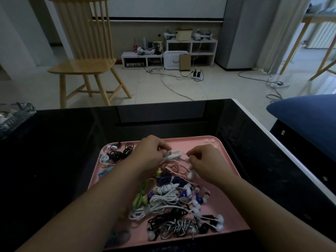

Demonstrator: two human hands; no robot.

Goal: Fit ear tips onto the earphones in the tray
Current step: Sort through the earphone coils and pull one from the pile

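Note:
A pink tray (229, 180) lies on the black table and holds several tangled wired earphones in white, black, green, blue and pink. My left hand (149, 151) is over the tray's far middle with its fingers curled on a bundled white earphone cable (173, 155). My right hand (205, 160) is just to the right of it, its fingertips pinching a small white piece at the cable's end; what the piece is I cannot tell. A white earbud (190, 174) hangs below my right hand. Tiny pale ear tips (209, 140) sit at the tray's far right corner.
The black table (63, 151) ends in a white edge on the right. A clear glass dish (12, 115) stands at its far left. Beyond are a wooden chair (85, 57), floor cables and low shelves. A blue cushion (309, 122) is on the right.

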